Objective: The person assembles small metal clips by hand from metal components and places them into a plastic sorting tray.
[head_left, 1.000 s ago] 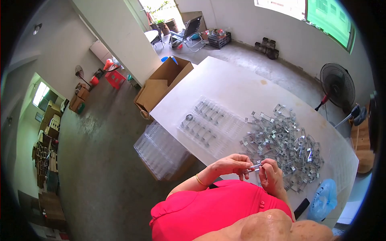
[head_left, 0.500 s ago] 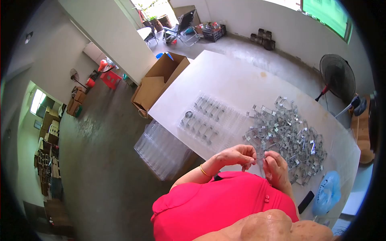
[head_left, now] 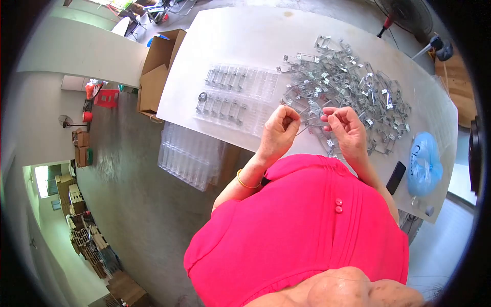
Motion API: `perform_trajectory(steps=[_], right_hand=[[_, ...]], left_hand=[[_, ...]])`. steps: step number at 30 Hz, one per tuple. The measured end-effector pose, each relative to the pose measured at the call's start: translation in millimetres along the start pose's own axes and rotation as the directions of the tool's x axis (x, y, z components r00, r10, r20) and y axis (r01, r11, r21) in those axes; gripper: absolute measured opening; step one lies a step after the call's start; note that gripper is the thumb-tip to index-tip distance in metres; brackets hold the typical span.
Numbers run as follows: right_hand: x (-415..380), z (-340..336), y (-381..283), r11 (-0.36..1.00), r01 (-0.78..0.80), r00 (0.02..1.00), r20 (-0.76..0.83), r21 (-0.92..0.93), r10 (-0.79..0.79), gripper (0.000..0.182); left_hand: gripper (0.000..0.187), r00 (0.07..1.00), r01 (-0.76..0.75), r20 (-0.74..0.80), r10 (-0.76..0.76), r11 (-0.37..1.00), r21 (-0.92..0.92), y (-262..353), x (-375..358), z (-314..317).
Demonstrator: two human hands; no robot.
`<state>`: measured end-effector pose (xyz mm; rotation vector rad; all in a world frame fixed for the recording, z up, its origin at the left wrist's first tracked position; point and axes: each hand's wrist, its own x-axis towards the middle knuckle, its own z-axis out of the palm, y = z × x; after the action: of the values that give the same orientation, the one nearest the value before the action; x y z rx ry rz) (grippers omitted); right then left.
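My left hand (head_left: 280, 132) is closed in a pinch over the near edge of a pile of metal brackets (head_left: 342, 82). A thin metal piece (head_left: 303, 130) shows at its fingertips. To its right, my right hand (head_left: 348, 130) has its thumb and fingers bent together at a small metal bracket (head_left: 315, 108), which stands out toward the left hand. The hands are apart. Left of the pile lie two clear plastic trays (head_left: 261, 84), partly filled with rows of metal brackets. A dark round coil (head_left: 203, 96) rests on the nearer tray's left end.
A blue plastic bag (head_left: 424, 163) and a black phone (head_left: 396, 177) lie at the table's right. Stacked clear trays (head_left: 186, 156) stand beside the table's left edge, near an open cardboard box (head_left: 158, 77). A fan (head_left: 406, 15) stands beyond the far right edge.
My hands have moved apart and now reach over the near edge of the pile; before, they were together close to my chest. The view has tilted downward.
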<state>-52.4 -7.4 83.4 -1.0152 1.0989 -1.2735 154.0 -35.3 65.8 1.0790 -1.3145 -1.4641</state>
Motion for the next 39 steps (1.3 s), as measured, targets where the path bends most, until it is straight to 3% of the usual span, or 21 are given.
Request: perform_trajectory(steps=[2, 4, 9, 11, 12, 14, 17, 18, 20, 21, 22, 23, 26, 28, 30, 32, 34, 36, 39], right_hand=[[-1.8, -5.3, -2.8, 1.0, -0.003, 1.0, -0.019, -0.003, 0.003, 0.006], [-4.1, -14.3, -1.2, 0.997, -0.071, 0.997, 0.021, -0.044, 0.072, 0.008], [-12.9, -30.2, 12.0, 0.99, 0.015, 0.998, -0.051, -0.14, -0.023, 0.01], [-17.2, -36.8, 12.9, 0.927, 0.106, 0.984, -0.095, -0.36, -0.149, 0.012], [-21.3, -40.5, 9.8, 0.927, 0.111, 0.984, -0.093, -0.359, -0.154, 0.012], [-22.5, -46.3, -0.6, 0.648, 0.349, 0.901, 0.054, -0.677, -0.43, 0.014], [-28.3, -52.7, 1.2, 0.679, 0.335, 0.93, 0.116, -0.653, -0.348, 0.014], [-29.2, -54.6, 1.8, 0.71, 0.301, 0.949, 0.125, -0.637, -0.291, 0.013], [-29.0, -57.1, 14.1, 0.868, 0.133, 0.989, 0.011, -0.478, -0.145, 0.013], [-22.3, -53.6, 7.8, 0.865, 0.196, 0.979, 0.049, -0.462, -0.196, 0.013], [-27.5, -55.7, 3.5, 0.906, 0.126, 0.992, 0.044, -0.405, -0.119, 0.013], [-31.5, -57.3, 1.0, 0.936, 0.048, 0.998, 0.041, -0.348, -0.037, 0.013], [-32.0, -55.6, 9.1, 0.95, 0.056, 0.998, 0.047, -0.306, -0.044, 0.012], [-32.0, -53.9, 3.8, 0.961, 0.045, 0.996, 0.089, -0.274, -0.021, 0.011], [-32.5, -46.9, 2.4, 0.996, -0.003, 0.999, 0.032, -0.092, 0.006, 0.011], [-32.3, -45.1, 3.9, 0.996, 0.021, 0.999, 0.031, -0.087, -0.018, 0.009], [-32.5, -45.6, 7.2, 0.995, 0.047, 0.999, 0.027, -0.082, -0.045, 0.008], [-33.3, -46.5, 10.4, 0.986, 0.012, 0.994, 0.109, -0.167, 0.006, 0.006], [-35.9, -39.1, 10.2, 0.977, -0.046, 0.982, 0.168, -0.211, 0.082, 0.006]], left_hand=[[0.008, 0.993, -0.12, 0.021, 0.118, 0.979, 0.166, -5.6, -3.7, 13.2], [0.008, 0.99, -0.141, 0.032, 0.137, 0.97, 0.198, -11.0, -6.3, 25.1], [0.01, 0.988, -0.157, 0.046, 0.15, 0.952, 0.264, -3.8, -12.7, 47.2], [0.015, 0.95, -0.284, 0.0, 0.312, 0.866, 0.411, 1.7, -13.4, 54.3], [0.015, 0.949, -0.288, 0.0, 0.316, 0.864, 0.413, 2.3, -16.2, 58.4], [0.024, 0.817, -0.428, 0.043, 0.575, 0.553, 0.715, 5.3, -17.6, 64.2], [0.037, 0.819, -0.553, 0.212, 0.534, 0.634, 0.541, 1.6, -21.5, 79.2], [0.039, 0.812, -0.573, 0.287, 0.507, 0.602, 0.556, 9.0, -22.5, 82.2], [0.036, 0.81, -0.579, 0.325, 0.489, 0.573, 0.58, 11.4, -26.1, 83.9], [0.033, 0.827, -0.559, 0.318, 0.464, 0.61, 0.562, 18.3, -26.5, 82.8], [0.03, 0.854, -0.52, 0.319, 0.411, 0.677, 0.521, 18.0, -31.8, 86.2], [0.03, 0.851, -0.525, 0.315, 0.421, 0.669, 0.526, 15.8, -34.6, 87.8], [0.025, 0.88, -0.475, 0.293, 0.374, 0.681, 0.557, 9.3, -33.3, 88.0], [0.021, 0.865, -0.501, 0.247, 0.437, 0.719, 0.482, 5.8, -33.0, 86.9], [0.021, 0.868, -0.49, 0.213, 0.448, 0.712, 0.503, 3.9, -33.4, 82.7], [0.02, 0.871, -0.478, 0.177, 0.458, 0.706, 0.522, -1.5, -32.8, 77.5], [0.018, 0.886, -0.421, 0.033, 0.463, 0.77, 0.479, -12.4, -29.8, 70.1], [0.018, 0.876, -0.406, -0.024, 0.481, 0.764, 0.501, -20.3, -27.4, 62.6], [0.017, 0.923, -0.205, -0.178, 0.34, 0.829, 0.521, -16.4, -26.7, 51.6]])
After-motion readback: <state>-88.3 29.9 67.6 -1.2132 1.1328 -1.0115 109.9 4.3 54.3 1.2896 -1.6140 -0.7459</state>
